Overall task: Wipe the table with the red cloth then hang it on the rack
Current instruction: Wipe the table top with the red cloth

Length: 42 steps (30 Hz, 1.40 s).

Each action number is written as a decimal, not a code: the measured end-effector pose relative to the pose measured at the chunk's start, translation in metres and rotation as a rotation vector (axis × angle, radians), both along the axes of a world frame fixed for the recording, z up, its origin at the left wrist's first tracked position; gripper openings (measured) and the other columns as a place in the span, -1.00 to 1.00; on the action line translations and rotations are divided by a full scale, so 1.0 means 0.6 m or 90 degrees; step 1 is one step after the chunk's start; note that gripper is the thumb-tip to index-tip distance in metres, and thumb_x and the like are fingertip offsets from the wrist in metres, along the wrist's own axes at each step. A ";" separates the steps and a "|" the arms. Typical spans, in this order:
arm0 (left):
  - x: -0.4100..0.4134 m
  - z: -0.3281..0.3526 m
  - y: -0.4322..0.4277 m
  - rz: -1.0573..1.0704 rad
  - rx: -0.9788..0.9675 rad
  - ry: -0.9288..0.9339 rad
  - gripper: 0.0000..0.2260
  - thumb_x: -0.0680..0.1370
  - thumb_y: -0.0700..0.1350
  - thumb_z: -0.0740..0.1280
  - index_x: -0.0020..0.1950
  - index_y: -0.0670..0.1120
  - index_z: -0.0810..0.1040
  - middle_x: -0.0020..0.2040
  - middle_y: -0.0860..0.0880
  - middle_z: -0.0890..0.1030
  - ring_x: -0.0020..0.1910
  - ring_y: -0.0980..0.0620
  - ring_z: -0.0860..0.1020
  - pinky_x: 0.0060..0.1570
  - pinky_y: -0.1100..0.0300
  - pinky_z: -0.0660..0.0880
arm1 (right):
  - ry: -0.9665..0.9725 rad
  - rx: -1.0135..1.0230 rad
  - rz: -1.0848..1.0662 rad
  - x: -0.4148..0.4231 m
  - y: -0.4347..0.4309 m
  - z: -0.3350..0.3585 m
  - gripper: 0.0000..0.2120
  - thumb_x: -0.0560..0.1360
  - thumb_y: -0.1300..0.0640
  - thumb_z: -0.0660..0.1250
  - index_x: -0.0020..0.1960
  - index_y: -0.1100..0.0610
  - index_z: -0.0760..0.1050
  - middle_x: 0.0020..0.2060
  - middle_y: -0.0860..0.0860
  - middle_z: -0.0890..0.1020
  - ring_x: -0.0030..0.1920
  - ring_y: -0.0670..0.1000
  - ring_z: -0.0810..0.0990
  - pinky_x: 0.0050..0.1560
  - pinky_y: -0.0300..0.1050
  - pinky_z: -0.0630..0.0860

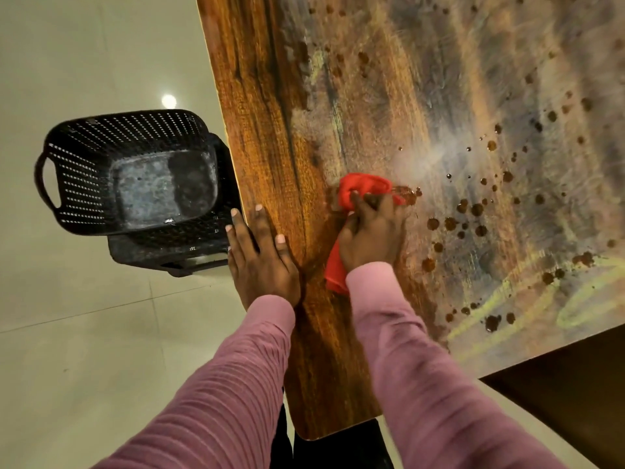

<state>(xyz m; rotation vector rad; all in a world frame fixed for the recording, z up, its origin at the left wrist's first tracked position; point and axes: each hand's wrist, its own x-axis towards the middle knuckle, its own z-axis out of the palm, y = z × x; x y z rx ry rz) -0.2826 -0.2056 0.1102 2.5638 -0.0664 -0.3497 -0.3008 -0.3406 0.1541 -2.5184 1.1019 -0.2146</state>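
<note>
red cloth [363, 189] bunched on the table [270, 130], at the edge of dark brown droplets [473, 211] | right hand [370, 238] — fingers curled round the cloth, pressing it down | left hand [260, 255] flat, fingers spread, over the table's edge | black perforated basket [128, 170] on a stool — just beside the table, on pale floor tiles [67, 333]

Red cloth [363, 189], wood-grain brown table [270, 96] with dark brown spots [477, 209], black perforated basket [101, 164], pink ribbed sleeves [220, 384].
</note>
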 end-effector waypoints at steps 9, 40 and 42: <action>0.002 -0.002 0.001 -0.005 0.001 0.003 -0.51 0.62 0.04 -0.03 0.56 0.04 0.04 0.58 -0.12 0.01 0.53 -0.17 0.03 0.44 -0.13 0.10 | 0.012 -0.071 0.158 -0.003 -0.055 -0.007 -0.64 0.41 0.26 0.26 0.18 0.11 0.60 0.12 0.17 0.57 0.10 0.31 0.46 0.07 0.15 0.47; 0.008 0.004 -0.003 0.002 0.100 0.010 -0.47 0.59 0.13 -0.11 0.56 0.03 0.03 0.57 -0.08 0.08 0.53 -0.11 0.08 0.43 -0.11 0.13 | -0.044 -0.025 0.311 0.112 -0.025 -0.004 -0.66 0.38 0.24 0.27 0.12 0.15 0.61 0.04 0.18 0.57 0.04 0.28 0.47 -0.01 0.09 0.49; 0.024 0.010 -0.004 0.012 0.087 0.006 -0.46 0.59 0.14 -0.13 0.55 0.02 0.06 0.56 -0.07 0.14 0.53 -0.09 0.10 0.43 -0.12 0.11 | -0.021 -0.023 0.173 0.113 -0.052 -0.004 -0.65 0.41 0.23 0.29 0.18 0.10 0.58 0.12 0.16 0.54 0.11 0.26 0.43 0.09 0.08 0.44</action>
